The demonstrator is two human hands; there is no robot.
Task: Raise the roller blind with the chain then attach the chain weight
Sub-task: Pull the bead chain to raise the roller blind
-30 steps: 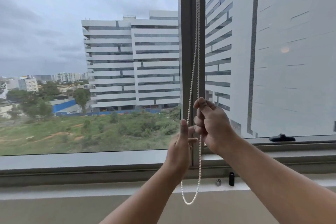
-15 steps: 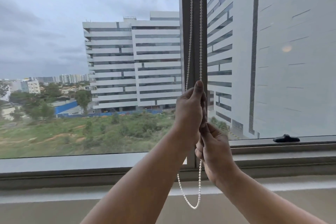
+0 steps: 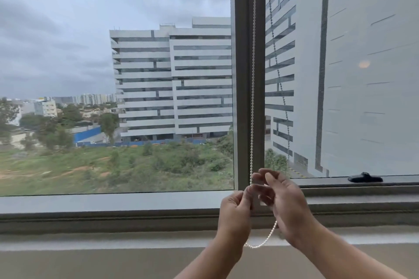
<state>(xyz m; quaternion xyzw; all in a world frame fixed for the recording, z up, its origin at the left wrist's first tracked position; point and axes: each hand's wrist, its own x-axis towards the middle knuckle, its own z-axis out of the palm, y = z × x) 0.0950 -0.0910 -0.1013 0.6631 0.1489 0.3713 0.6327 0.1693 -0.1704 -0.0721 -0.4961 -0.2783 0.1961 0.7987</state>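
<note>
A white bead chain (image 3: 252,97) hangs down the grey window mullion (image 3: 242,75). Its second strand (image 3: 277,75) slants down to the right across the glass. My left hand (image 3: 235,210) pinches the straight strand between thumb and fingers at sill height. Beside it, my right hand (image 3: 289,206) has its fingers curled around the slanted strand. The chain's bottom loop (image 3: 257,246) dangles below both hands. Neither the roller blind nor a chain weight is in view.
The grey window frame (image 3: 113,213) and pale sill (image 3: 113,241) run across in front of me. A black window handle (image 3: 365,178) lies on the right-hand frame. Buildings and green ground are outside the glass.
My left hand has come down from high on the chain to sill level, next to my right hand. The two strands have spread apart, the right one now slanting.
</note>
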